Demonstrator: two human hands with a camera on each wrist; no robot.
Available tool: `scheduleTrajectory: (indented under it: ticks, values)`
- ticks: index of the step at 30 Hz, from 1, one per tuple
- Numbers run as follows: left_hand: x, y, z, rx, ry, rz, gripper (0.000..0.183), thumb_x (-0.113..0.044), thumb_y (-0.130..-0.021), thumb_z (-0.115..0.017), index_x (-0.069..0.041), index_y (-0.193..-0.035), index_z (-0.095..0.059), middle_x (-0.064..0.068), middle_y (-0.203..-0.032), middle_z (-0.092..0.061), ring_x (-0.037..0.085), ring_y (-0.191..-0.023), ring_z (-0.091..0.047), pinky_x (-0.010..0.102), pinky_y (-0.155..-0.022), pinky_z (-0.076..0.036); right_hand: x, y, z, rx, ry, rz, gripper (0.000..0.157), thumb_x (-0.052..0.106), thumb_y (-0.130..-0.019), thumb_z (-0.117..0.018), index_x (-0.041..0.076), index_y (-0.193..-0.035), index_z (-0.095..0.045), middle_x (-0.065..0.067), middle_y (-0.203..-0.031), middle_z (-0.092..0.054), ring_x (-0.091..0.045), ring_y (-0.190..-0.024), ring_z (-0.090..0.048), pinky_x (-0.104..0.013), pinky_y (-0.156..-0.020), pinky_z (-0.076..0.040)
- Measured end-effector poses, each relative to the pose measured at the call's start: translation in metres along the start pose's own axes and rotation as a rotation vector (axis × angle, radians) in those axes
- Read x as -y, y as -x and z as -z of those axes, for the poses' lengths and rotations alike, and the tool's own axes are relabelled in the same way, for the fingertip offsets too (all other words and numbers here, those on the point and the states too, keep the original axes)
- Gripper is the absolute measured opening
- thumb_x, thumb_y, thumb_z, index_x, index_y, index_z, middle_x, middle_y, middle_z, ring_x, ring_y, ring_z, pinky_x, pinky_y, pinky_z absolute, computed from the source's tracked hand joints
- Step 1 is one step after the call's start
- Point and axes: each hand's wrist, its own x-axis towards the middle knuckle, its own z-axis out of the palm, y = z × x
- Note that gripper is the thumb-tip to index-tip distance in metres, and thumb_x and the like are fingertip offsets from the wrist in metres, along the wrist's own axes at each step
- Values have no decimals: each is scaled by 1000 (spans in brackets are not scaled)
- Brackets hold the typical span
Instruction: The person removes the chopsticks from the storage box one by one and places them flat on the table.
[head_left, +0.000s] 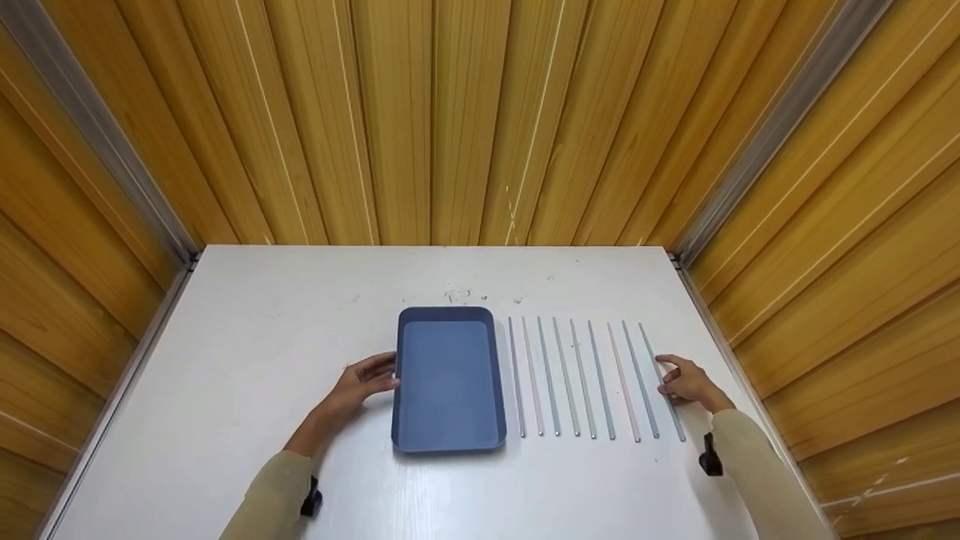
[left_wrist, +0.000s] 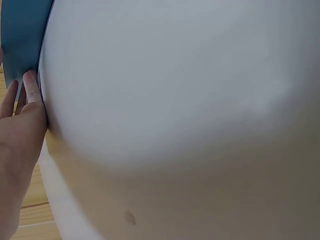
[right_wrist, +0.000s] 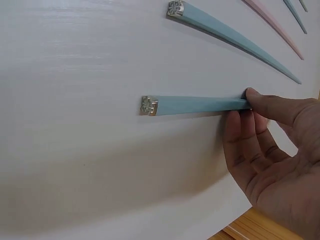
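A blue rectangular tray (head_left: 448, 390) lies on the white table. At its left wall is my left hand (head_left: 367, 379), thumb and fingers extended and touching the side; in the left wrist view, fingertips rest against the tray's wall (left_wrist: 22, 37). My right hand (head_left: 686, 381) pinches the rightmost light blue chopstick (head_left: 674, 416) between thumb and fingers, around its middle. The right wrist view shows this chopstick's silver patterned end cap (right_wrist: 149, 105), with the thumb on top and the fingers along the near side. A neighbouring blue chopstick (right_wrist: 225, 32) lies beside it.
Several more chopsticks, pink (head_left: 624, 382), blue and greenish, lie roughly parallel in a row between the tray and my right hand. The white table (head_left: 315, 300) meets yellow wood-look panels (head_left: 457, 150) at the back and sides. Dark marks spot the tabletop behind the tray.
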Motion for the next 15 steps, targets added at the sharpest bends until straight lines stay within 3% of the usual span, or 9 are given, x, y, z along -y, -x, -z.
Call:
scheduleTrajectory:
  ticks: [10,15]
  values:
    - [-2,-13,-1,-19,-6,15,64,-12,-84,-72,-3,-140,-42,19,-141,-47,30,-132,-44,25,-99,-46,-6,15,14,-21,7,-6,64,14,-92,-62,-10,-141,-29,-27,-107,-58,-22,-84,-63,-40,-69,-58]
    - [0,-19,-2,-4,-8,11,64,-12,-85,-71,-4,-141,-42,18,-142,-46,30,-133,-43,26,-100,-45,-12,22,23,-64,24,-5,67,25,-93,-62,-10,-141,-30,-26,-109,-57,-24,-84,-62,-38,-71,-57]
